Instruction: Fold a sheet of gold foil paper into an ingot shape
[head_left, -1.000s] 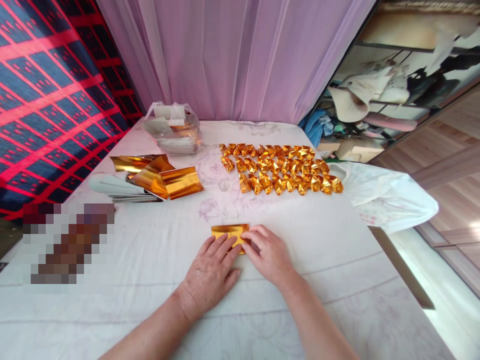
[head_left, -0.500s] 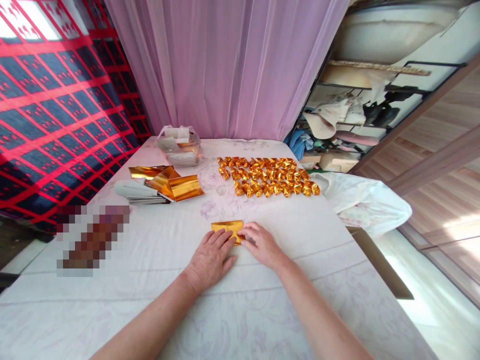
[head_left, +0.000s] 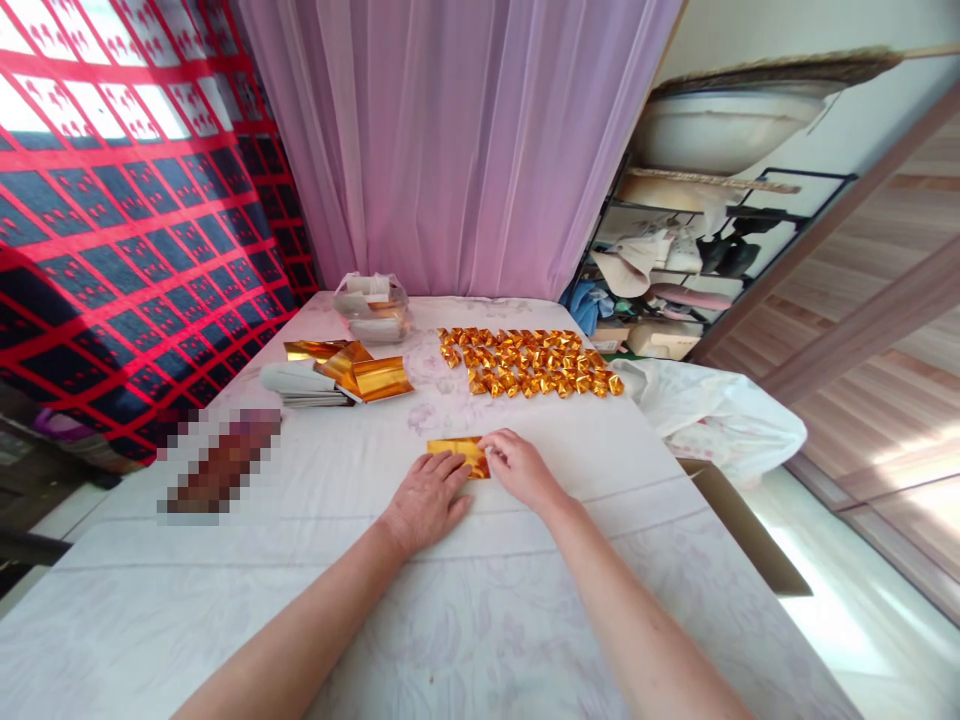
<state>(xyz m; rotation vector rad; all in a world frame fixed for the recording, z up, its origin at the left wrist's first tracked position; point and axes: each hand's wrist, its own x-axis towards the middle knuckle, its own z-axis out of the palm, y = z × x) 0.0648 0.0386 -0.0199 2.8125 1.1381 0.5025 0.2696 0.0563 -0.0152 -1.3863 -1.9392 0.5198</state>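
Note:
A sheet of gold foil paper lies on the cloth-covered table in front of me, a long strip in shape. My left hand rests flat on its lower left part, fingers stretched out and thumb apart. At the paper's right end, my right hand has its fingers curled and pinched together on the edge. The fingertips partly hide that end. Beyond the hands, several rows of folded gold foil ingots stand on the table. To the left is a fanned stack of gold foil sheets with pale backs.
A clear plastic bag with more paper stands at the back left. A blurred-out patch covers something on the left. Off the table's right edge are a white plastic bag and a cardboard box. A loaded shelf stands behind.
The camera view has shifted slightly. My right hand's fingers have drawn closer together at the paper's right end, and more of its lower right corner shows. My left hand stays flat on the paper.

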